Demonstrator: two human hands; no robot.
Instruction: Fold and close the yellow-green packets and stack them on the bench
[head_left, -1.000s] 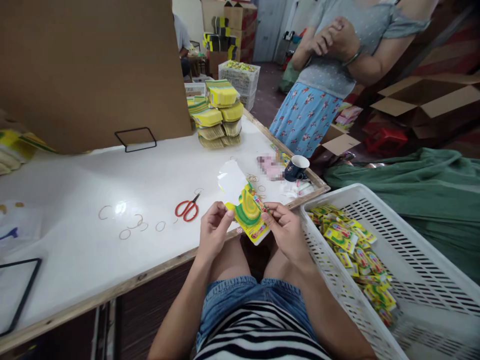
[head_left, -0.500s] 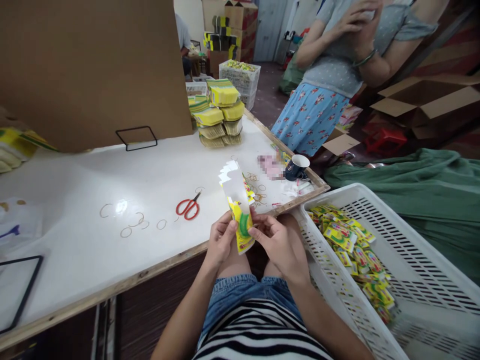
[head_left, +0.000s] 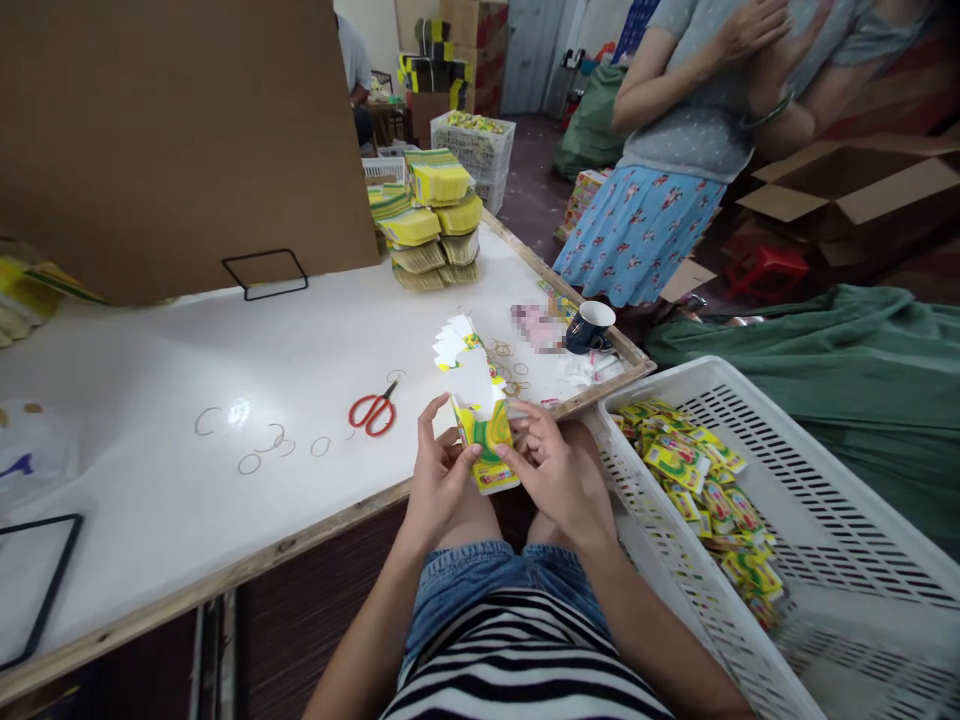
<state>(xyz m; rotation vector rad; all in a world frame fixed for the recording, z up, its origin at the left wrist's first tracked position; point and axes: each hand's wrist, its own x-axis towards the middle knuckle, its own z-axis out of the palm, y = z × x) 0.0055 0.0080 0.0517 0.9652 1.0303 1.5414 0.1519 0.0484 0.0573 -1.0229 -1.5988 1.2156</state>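
Note:
A small yellow and green carton (head_left: pixel 484 430) stands upright between my two hands just in front of the table's near edge, its white flaps open at the top. My left hand (head_left: pixel 439 475) grips its left side with the thumb on the front. My right hand (head_left: pixel 555 470) holds its right side, fingers curled around it. Red scissors (head_left: pixel 373 410) lie on the white table (head_left: pixel 150 480) just beyond my left hand. Several rubber bands (head_left: pixel 262 440) are scattered left of the scissors.
A white plastic crate (head_left: pixel 847 560) with several yellow sachets (head_left: pixel 705 490) sits at my right. Stacked flat yellow cartons (head_left: pixel 435 220) and a brown cardboard sheet (head_left: pixel 187 140) stand at the table's back. A dark cup (head_left: pixel 589 327) rests near the right edge. A person in a blue floral skirt (head_left: pixel 645 230) stands beyond.
The flat yellow and green carton has been turned upright and opened out into a box shape between my hands. The standing person's hands have risen.

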